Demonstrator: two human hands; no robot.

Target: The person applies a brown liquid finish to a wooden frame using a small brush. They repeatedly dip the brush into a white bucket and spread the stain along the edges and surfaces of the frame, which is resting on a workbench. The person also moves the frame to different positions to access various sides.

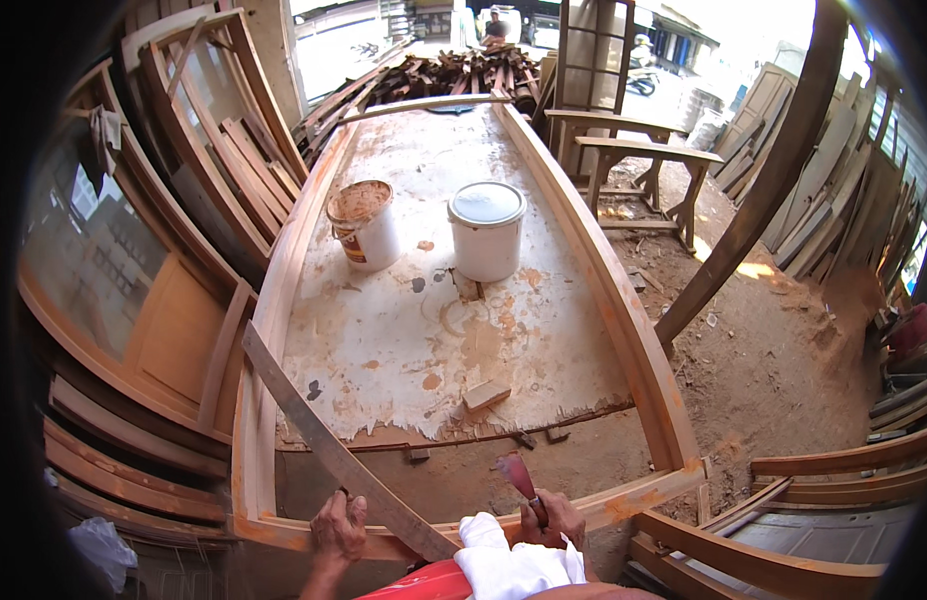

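My right hand (556, 520) is wrapped round the handle of a putty knife (520, 478), its blade smeared reddish and pointing up and away from me. My left hand (339, 527) is closed at the near end of a large wooden frame (659, 400). Whatever sits in its curled fingers is hidden. Just right of that hand, a long dark board (334, 450) slants across the frame's left side, its near end beside my lap. A white cloth (509, 560) is bunched at my lap, against the right hand.
Inside the frame, a pale, stained sheet (554, 350) carries a smeared open bucket (374, 235), a lidded white bucket (487, 235) and a small wood block (486, 396). Framed panels (174, 330) lean at left. A dark post (754, 220) slants at right, near a wooden trestle (649, 155).
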